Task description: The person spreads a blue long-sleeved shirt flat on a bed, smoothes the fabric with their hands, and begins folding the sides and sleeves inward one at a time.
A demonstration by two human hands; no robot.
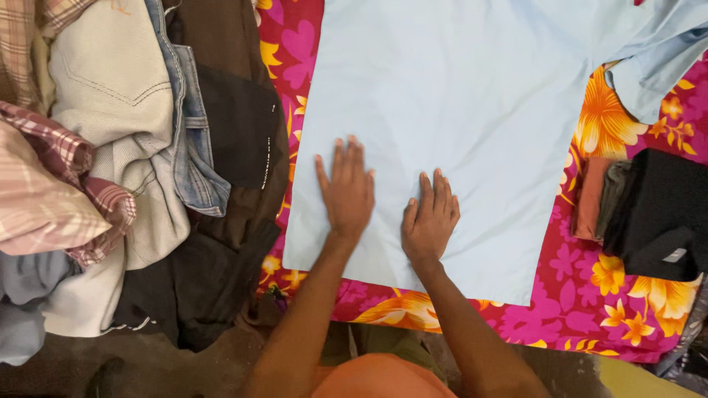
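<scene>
Left hand (345, 193) and right hand (430, 220) are pressed flat, fingers released, on the light-blue shirt (457, 96); creases could be pushed toward twelve o'clock, where the collar is probably cropped from view.

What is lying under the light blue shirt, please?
The shirt lies on a pink floral cloth, which shows around its edges. Both hands, left and right, press flat on top. Anything beneath its middle is covered.

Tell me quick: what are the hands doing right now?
Left hand: open, flat on the blue shirt, holding nothing.
Right hand: open, flat on the shirt, holding nothing.
</scene>
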